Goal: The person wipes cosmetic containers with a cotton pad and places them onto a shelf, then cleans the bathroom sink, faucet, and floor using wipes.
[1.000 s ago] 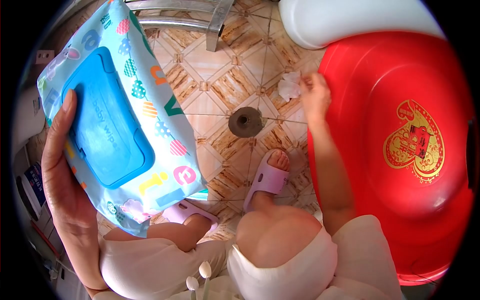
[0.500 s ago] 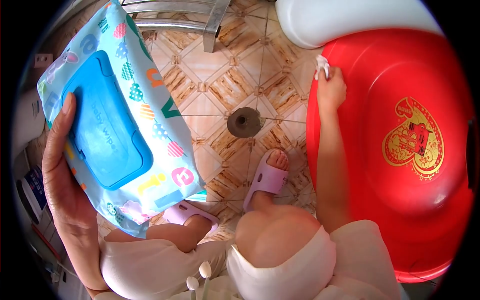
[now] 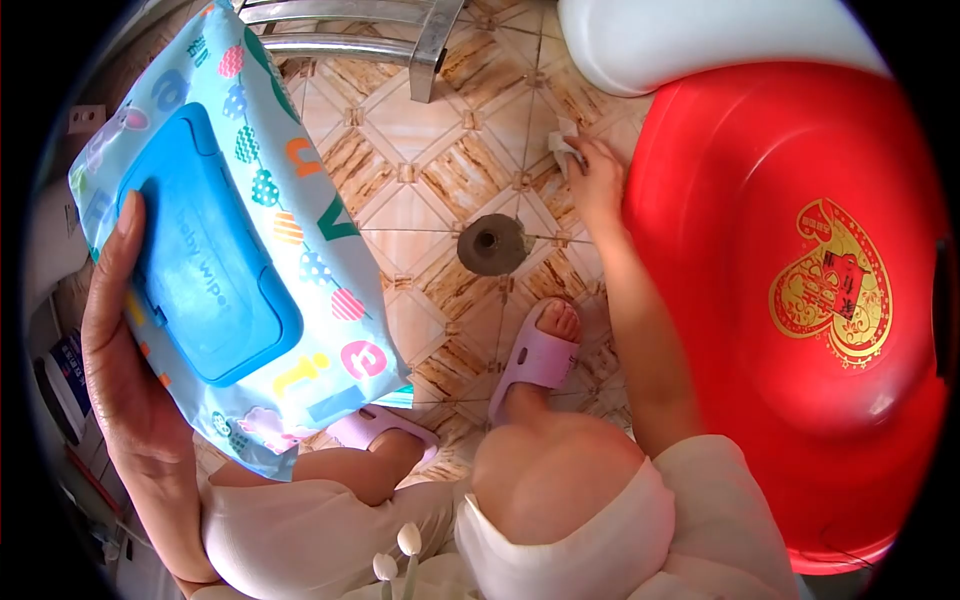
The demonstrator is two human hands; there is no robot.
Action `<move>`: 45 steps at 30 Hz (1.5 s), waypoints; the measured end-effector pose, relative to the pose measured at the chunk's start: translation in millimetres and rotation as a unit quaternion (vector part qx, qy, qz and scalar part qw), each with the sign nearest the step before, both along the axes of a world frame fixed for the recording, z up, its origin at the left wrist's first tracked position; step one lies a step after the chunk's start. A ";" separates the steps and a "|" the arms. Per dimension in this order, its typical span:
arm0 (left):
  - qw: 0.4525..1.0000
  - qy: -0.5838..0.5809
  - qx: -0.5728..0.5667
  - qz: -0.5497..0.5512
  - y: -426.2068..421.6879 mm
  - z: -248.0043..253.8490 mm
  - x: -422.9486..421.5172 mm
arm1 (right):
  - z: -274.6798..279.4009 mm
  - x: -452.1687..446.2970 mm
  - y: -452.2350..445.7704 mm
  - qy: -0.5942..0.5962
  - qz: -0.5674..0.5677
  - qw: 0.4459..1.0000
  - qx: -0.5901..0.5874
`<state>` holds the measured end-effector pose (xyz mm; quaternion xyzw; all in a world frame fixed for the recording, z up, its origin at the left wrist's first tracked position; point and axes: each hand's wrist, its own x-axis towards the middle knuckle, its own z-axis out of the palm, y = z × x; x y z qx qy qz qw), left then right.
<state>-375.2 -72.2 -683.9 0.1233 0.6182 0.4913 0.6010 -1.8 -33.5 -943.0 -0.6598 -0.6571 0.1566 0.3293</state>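
Note:
On the left, my left hand (image 3: 130,340) grips a light-blue pack of baby wipes (image 3: 330,290), the thumb lying over its closed blue lid (image 3: 215,250). My right hand (image 3: 597,180) is closed on a crumpled white wipe (image 3: 562,145), just left of the rim of a large red basin (image 3: 700,180). The wipe shows beyond the fingertips, over the tiled floor; whether it touches the tiles I cannot tell.
A round drain (image 3: 491,244) lies in the patterned tile floor (image 3: 420,130). A metal rack (image 3: 425,60) stands at the top, and a white rounded object (image 3: 700,35) is behind the basin. My feet wear pink slippers (image 3: 540,358).
My right hand first moved right with the wipe, over the basin's rim, then back left off it. The wipes pack has shifted only slightly.

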 end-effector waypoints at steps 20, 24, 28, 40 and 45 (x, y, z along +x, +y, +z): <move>0.999 -0.021 -0.038 -0.016 9.3 2.3 11.0 | -27.6 48.1 73.3 -0.132 -0.263 0.956 0.017; 0.999 -0.036 -0.029 -0.014 8.9 0.3 8.2 | -31.9 51.0 55.9 0.045 -0.129 0.991 -0.016; 1.000 0.015 -0.027 -0.001 10.7 -2.7 14.3 | -37.2 62.0 53.7 0.358 -0.126 0.920 -0.104; 0.999 -0.019 -0.029 -0.015 11.1 1.2 15.2 | -20.3 -15.4 22.8 -0.094 -0.005 0.993 0.068; 0.999 -0.011 -0.030 0.000 5.5 -2.1 4.7 | -9.2 -14.5 -9.0 0.313 -0.118 0.920 -0.202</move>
